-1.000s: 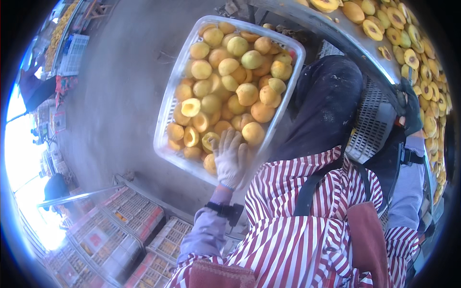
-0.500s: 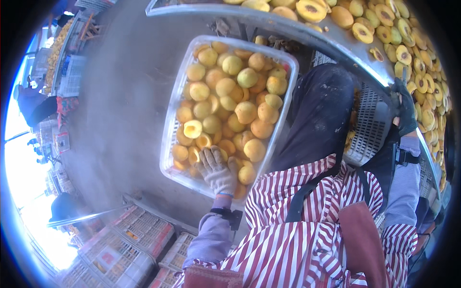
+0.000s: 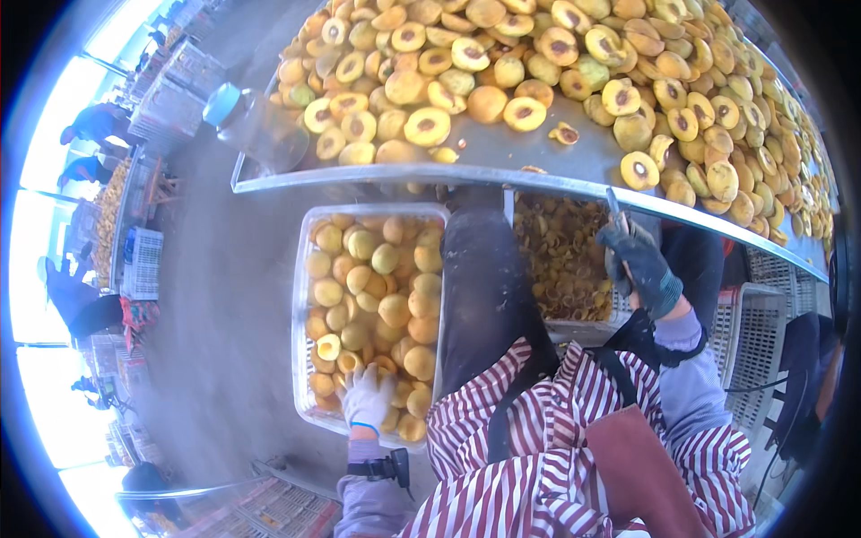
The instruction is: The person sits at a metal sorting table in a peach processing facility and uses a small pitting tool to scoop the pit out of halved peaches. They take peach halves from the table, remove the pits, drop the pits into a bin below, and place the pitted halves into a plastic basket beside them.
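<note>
A clear plastic crate [image 3: 372, 208] stands left of my leg, full of whole yellow-orange stone fruit [image 3: 393, 310], peaches or apricots. A few cut halves [image 3: 329, 346] lie among them. My left hand [image 3: 368, 399], in a pale knit glove, rests on the fruit near the crate's front edge. Its fingers are stretched and apart, with their tips partly hidden among the pieces. My right hand [image 3: 639, 264], in a dark green glove, is closed round a small knife [image 3: 614, 204]. The narrow blade points up near the metal table's edge.
Heaped halved fruit [image 3: 538, 45], many with brown stones, covers the metal table [image 3: 502, 148] ahead. A clear bottle with a blue cap [image 3: 221, 105] stands at its left corner. Under the table is a bin of fruit scraps [image 3: 565, 260]. White crates [image 3: 753, 350] stand at right; people work far left.
My view has swung toward the table, so more of it shows. My right hand with the knife has come away from the table fruit toward my lap. My left hand stays at the crate.
</note>
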Demonstrator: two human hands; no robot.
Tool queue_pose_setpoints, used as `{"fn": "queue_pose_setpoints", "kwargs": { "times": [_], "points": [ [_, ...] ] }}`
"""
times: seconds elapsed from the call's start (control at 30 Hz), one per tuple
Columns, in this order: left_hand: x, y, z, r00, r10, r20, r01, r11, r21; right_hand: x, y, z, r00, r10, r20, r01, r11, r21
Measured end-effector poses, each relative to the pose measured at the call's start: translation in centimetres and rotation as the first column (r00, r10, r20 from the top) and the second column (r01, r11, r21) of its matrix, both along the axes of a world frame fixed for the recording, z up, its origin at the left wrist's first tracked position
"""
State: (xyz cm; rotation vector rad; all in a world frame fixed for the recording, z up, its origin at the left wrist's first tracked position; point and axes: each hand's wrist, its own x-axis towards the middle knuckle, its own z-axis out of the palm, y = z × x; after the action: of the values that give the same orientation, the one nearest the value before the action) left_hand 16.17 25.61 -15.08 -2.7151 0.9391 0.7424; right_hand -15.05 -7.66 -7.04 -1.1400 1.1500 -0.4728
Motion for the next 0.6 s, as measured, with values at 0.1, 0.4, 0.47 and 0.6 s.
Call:
{"fn": "queue_pose_setpoints", "kwargs": {
  "times": [0.1,0.4,0.47,0.6],
  "points": [
    [1.5,-4.6,4.3,0.968,-0.225,-0.112,0.096,0.742,-0.663,-0.6,0.6,-0.5,0.998,-0.019,0.052,0.015,0.997,0.073],
    [1.3,-29.0,16.2,0.458,-0.863,0.213,0.775,0.270,-0.572,-3.3,0.8,-1.6,0.987,-0.002,0.162,-0.028,0.983,0.183],
    [-0.4,-33.4,14.9,0.580,-0.810,0.091,0.658,0.400,-0.639,-3.0,1.0,-0.9,0.987,0.024,0.158,-0.057,0.978,0.201],
    [-3.8,-40.5,9.0,0.567,-0.694,0.444,0.772,0.260,-0.580,-3.7,1.2,-1.4,0.996,0.004,0.094,-0.023,0.979,0.202]
  ]
}}
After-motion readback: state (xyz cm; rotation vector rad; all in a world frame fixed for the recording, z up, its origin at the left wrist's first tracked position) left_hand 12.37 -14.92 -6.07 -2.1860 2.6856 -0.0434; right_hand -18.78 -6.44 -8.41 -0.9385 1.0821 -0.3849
